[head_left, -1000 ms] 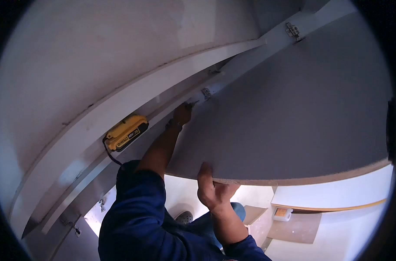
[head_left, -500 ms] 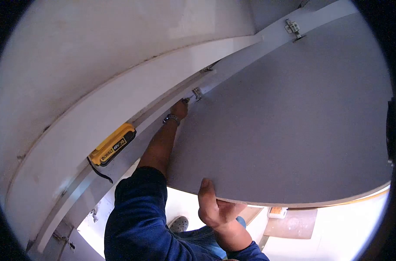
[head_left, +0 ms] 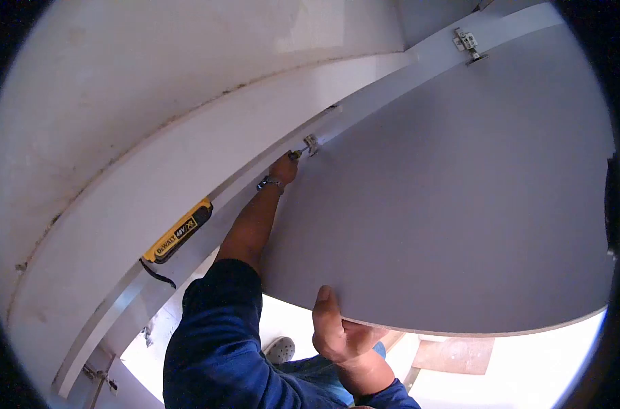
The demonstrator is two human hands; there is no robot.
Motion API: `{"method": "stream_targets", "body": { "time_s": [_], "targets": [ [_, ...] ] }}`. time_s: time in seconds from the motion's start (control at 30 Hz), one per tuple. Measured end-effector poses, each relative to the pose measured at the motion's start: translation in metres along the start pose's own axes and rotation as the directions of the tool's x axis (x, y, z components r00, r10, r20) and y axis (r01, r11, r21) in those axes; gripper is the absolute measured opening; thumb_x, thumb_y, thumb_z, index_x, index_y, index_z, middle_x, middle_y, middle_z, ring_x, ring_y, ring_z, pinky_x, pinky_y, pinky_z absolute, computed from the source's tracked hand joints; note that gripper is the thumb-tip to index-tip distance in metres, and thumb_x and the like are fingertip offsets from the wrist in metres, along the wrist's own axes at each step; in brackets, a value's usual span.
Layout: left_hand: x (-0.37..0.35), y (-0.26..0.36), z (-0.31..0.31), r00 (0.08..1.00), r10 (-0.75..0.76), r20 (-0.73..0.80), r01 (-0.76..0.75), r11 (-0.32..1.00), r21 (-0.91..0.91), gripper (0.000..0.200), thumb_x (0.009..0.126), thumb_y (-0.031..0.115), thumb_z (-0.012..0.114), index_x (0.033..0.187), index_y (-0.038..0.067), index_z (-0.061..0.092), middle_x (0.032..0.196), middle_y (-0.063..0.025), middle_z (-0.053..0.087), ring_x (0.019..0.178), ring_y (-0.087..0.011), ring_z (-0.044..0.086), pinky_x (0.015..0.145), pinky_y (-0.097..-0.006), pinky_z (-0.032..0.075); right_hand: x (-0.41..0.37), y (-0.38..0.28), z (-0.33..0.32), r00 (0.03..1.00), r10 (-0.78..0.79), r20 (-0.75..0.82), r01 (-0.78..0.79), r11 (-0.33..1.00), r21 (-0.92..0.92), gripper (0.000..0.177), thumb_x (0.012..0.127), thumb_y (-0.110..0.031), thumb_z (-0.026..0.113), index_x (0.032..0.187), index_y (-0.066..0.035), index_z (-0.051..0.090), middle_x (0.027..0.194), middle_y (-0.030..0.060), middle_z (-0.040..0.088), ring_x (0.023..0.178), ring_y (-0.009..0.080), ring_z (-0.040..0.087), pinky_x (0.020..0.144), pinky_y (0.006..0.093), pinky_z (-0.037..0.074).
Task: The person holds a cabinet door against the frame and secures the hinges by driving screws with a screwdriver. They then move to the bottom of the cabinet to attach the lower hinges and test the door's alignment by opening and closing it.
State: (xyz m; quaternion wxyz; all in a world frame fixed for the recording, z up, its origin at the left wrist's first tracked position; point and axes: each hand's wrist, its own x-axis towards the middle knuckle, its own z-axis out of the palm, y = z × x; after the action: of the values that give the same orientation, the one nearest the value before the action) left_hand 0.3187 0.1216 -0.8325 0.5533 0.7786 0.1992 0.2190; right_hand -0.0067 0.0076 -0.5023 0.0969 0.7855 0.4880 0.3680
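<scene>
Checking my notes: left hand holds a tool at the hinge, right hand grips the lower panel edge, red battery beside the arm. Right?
No: the head view shows the battery yellow, not red. The rest stands: left hand holding a tool at the hinge, right hand gripping the lower panel edge.

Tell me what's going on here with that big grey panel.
A person is working overhead on a grey door. The left hand holds what looks like a screwdriver against a hinge where the door meets the white frame. The right hand grips the door's lower edge, thumb on its face. A second hinge sits farther along, and a yellow battery shows behind the frame.
</scene>
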Motion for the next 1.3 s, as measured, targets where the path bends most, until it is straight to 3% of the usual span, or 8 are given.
{"method": "stream_targets", "body": {
  "time_s": [0.17,0.33,0.43,0.5,0.77,0.9,1.2,1.3],
  "targets": [
    [-0.009,0.013,-0.013,0.995,-0.061,0.080,0.060,0.998,0.011,0.036,0.082,0.028,0.059,0.105,0.000,0.059,0.106,-0.0228,0.060,0.101,-0.0386,0.057,0.089,-0.0451,0.045,-0.005,-0.002,0.002,0.999,0.048,0.020,-0.050,0.989,0.142,0.032,0.075,0.002,0.061,0.107,-0.006,0.060,0.108,0.0199,0.053,0.097,0.0338,0.054,0.078,0.0450,0.044],
    [0.004,-0.006,0.014,0.999,-0.041,-0.023,0.041,0.999,-0.009,0.030,0.078,0.021,0.063,0.098,-0.001,0.060,0.089,-0.0222,0.064,0.087,-0.0380,0.061,0.078,-0.0454,0.049,0.006,0.009,0.000,0.984,-0.176,-0.033,0.165,0.961,-0.222,0.022,0.077,-0.017,0.058,0.094,-0.003,0.060,0.093,0.0101,0.059,0.078,0.0242,0.060,0.073,0.0444,0.051],
    [0.000,0.008,-0.002,1.000,-0.019,0.014,0.019,1.000,0.021,0.029,0.078,0.020,0.063,0.098,0.000,0.060,0.089,-0.0225,0.063,0.086,-0.0388,0.061,0.077,-0.0460,0.049,0.007,0.008,-0.001,0.992,-0.125,-0.020,0.121,0.986,-0.117,0.024,0.076,-0.010,0.059,0.099,-0.002,0.059,0.095,0.0135,0.058,0.083,0.0268,0.059,0.074,0.0442,0.049],
    [-0.001,0.015,-0.008,0.998,0.010,0.069,-0.018,0.993,0.119,0.026,0.078,0.017,0.062,0.098,0.000,0.060,0.090,-0.0229,0.063,0.088,-0.0393,0.060,0.076,-0.0465,0.049,0.002,0.001,0.000,0.999,0.024,0.027,-0.028,0.988,0.152,0.034,0.074,0.004,0.060,0.107,-0.002,0.058,0.099,0.0200,0.057,0.090,0.0315,0.057,0.075,0.0439,0.046],
    [-0.005,0.028,-0.017,0.971,0.201,0.132,-0.229,0.940,0.254,0.021,0.088,0.015,0.048,0.100,0.001,0.056,0.099,-0.0223,0.062,0.094,-0.0353,0.062,0.082,-0.0448,0.049,0.002,0.006,-0.001,0.989,-0.146,0.012,0.146,0.977,-0.154,0.031,0.075,0.000,0.060,0.105,-0.003,0.059,0.101,0.0191,0.057,0.092,0.0323,0.056,0.081,0.0483,0.044],
    [0.010,-0.015,0.024,0.957,0.222,0.186,-0.267,0.925,0.269,0.026,0.090,0.019,0.044,0.099,-0.002,0.056,0.099,-0.0240,0.062,0.093,-0.0362,0.062,0.081,-0.0462,0.050,-0.003,0.003,-0.001,0.998,-0.060,0.008,0.061,0.996,-0.066,0.033,0.073,-0.001,0.061,0.106,-0.004,0.059,0.103,0.0177,0.055,0.094,0.0325,0.055,0.082,0.0491,0.043],
    [0.009,0.021,-0.009,0.908,-0.091,0.409,0.093,0.996,0.016,0.033,0.092,0.026,0.040,0.107,0.002,0.058,0.095,-0.0232,0.061,0.090,-0.0414,0.060,0.080,-0.0480,0.049,-0.001,0.006,-0.002,0.999,-0.008,-0.049,0.006,0.999,-0.052,0.030,0.070,-0.004,0.062,0.100,-0.007,0.060,0.102,0.0162,0.054,0.090,0.0317,0.056,0.077,0.0471,0.044],
    [0.013,0.018,-0.008,0.917,-0.102,0.385,0.110,0.994,0.003,0.034,0.090,0.024,0.042,0.110,0.002,0.057,0.098,-0.0231,0.061,0.094,-0.0404,0.059,0.083,-0.0480,0.047,0.007,0.011,-0.008,0.984,-0.175,0.040,0.180,0.961,-0.209,0.030,0.072,-0.004,0.061,0.101,-0.007,0.059,0.102,0.0169,0.055,0.089,0.0315,0.057,0.076,0.0462,0.045]
  ]
}}
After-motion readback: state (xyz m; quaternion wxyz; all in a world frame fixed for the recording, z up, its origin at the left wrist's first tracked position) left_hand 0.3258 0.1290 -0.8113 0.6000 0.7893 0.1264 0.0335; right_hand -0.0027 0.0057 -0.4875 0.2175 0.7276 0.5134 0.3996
